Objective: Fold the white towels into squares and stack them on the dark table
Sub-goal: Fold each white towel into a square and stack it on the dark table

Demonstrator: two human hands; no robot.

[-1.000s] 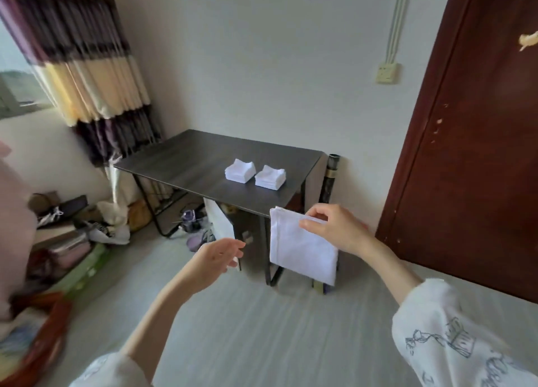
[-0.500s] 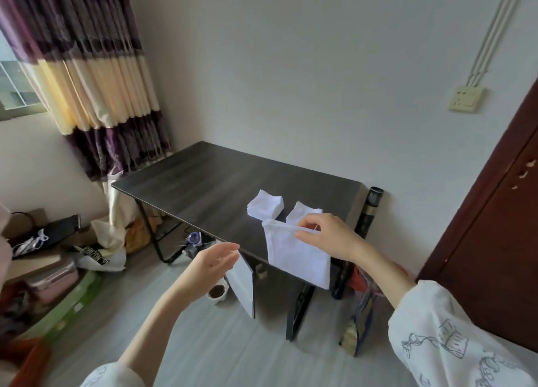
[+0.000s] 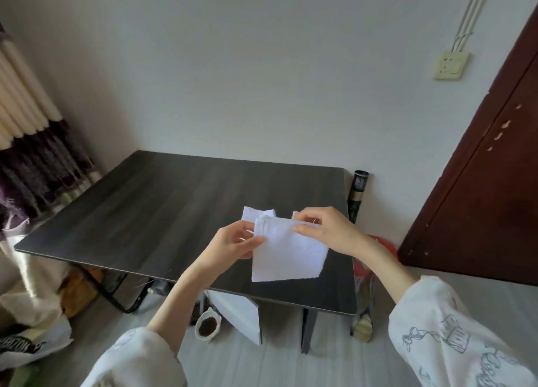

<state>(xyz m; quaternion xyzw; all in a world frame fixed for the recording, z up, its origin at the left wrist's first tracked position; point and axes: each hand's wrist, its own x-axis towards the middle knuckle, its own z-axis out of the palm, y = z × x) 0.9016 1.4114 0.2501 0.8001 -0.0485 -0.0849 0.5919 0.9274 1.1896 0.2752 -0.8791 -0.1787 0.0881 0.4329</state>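
Against a pale wall [image 3: 262, 66], with a dark red door [image 3: 480, 182] at right and a striped curtain [image 3: 32, 142] at left, a dark table [image 3: 163, 211] fills the middle of the view. Above its near right part a person holds up a white towel [image 3: 288, 255], which hangs clear of the tabletop. Both sleeves [image 3: 454, 343] are white with a printed pattern. The right hand [image 3: 329, 232] pinches the towel's upper right edge between thumb and fingers; the left hand [image 3: 233, 244] grips its left edge, fingers curled round the cloth. Behind the towel, on the table, lies a folded towel [image 3: 257, 213], with a sliver of another just showing beside the right hand. A dark tube [image 3: 358, 194] stands at the table's far right corner; a small bowl [image 3: 207, 327] sits on the floor beneath.
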